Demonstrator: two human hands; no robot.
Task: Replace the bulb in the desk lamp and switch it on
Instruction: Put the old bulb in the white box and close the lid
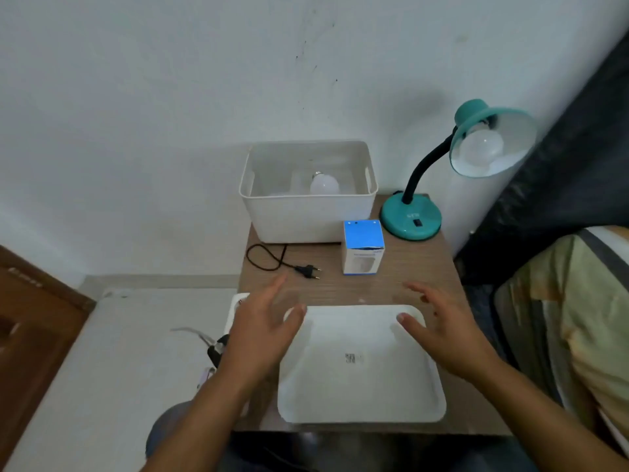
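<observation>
**Both hands hover open over the tray**

The left hand (262,321) and right hand (442,321) spread relaxed fingers above the near white plastic tray (360,396), holding nothing. At the far right of the wooden table (408,284) stands the teal gooseneck desk lamp (410,218), a white bulb (481,148) in its shade (unlit). Another white bulb (325,183) lies in the far white storage bin (306,216); a blue-and-white carton (363,247) stands just beside it, the black plug (308,270) to its left.

Two bulbs are showing: one bulb in the lamp (483,149) at far right and one loose bulb (324,184) lying in the single white bin (308,216). One desk lamp (412,218), one blue box (363,247), one plug (308,270) and one white tray (360,366) are sitting on the table. Two hands, the left hand (262,330) and the right hand (446,327), are hovering near.
</observation>
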